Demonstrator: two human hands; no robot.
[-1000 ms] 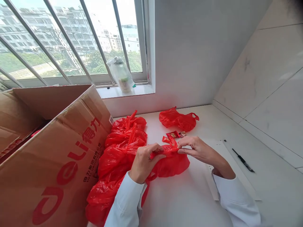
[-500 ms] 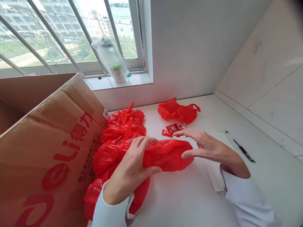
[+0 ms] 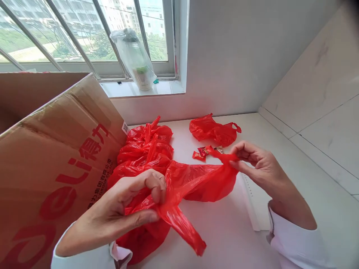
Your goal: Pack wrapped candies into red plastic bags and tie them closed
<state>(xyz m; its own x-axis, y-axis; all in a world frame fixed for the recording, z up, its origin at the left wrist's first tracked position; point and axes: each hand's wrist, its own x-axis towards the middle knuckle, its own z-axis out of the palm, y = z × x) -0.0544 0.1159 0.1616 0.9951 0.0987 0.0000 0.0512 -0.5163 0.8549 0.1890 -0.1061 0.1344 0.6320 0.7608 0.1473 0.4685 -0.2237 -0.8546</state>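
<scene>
A red plastic bag (image 3: 207, 183) is stretched between my two hands over the white table. My left hand (image 3: 134, 201) pinches its left side, and a loose handle hangs down from the fingers toward the front. At the bag's right end, my right hand (image 3: 259, 164) grips the other handle between thumb and fingers. Several filled red bags (image 3: 150, 149) stand in a row left of the held bag, some with knotted tops. My left forearm partly covers the nearest ones. Small red wrapped sweets (image 3: 199, 156) lie just behind the held bag.
Another red bag (image 3: 214, 130) lies near the wall. On the left stands a large open cardboard box (image 3: 70, 149). White paper (image 3: 255, 201) lies under my right forearm. A bottle in a clear plastic bag (image 3: 134, 61) stands on the windowsill.
Both hands, open above the bag before, have closed on its handles and spread them apart. My left hand moved left, my right hand right. The view has shifted slightly.
</scene>
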